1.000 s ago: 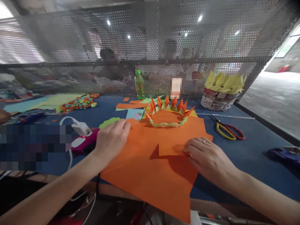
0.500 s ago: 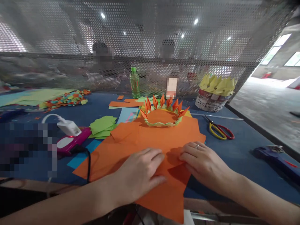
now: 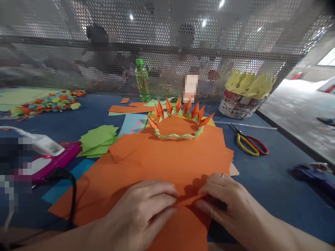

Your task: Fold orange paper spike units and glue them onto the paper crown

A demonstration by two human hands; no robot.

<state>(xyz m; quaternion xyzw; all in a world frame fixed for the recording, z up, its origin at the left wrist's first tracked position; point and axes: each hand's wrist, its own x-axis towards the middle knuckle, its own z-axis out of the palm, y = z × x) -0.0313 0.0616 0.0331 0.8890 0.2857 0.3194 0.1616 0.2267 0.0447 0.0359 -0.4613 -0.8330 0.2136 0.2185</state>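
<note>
A small folded piece of orange paper (image 3: 190, 200) is raised between my hands, above larger orange paper sheets (image 3: 170, 164). My left hand (image 3: 149, 205) has its fingers curled together at the left end of the piece. With thumb and fingers, my right hand (image 3: 226, 198), which wears a ring, pinches the right end. Past my hands, a crown-like paper ring (image 3: 180, 136) with orange folded points (image 3: 178, 105) rests on the far part of the sheets.
Red-and-yellow-handled scissors (image 3: 252, 143) lie on the right, with a dark blue tool (image 3: 311, 176) nearer me. A yellow-pointed paper basket (image 3: 247, 94) and a green bottle (image 3: 142, 82) stand behind. At left are green paper squares (image 3: 98, 139) and a magenta power strip (image 3: 65, 157) with cables.
The small orange piece has come up off the sheets and now shows edge-on between both hands. My left fingers have closed at its left end. The camera view has tilted down and closer.
</note>
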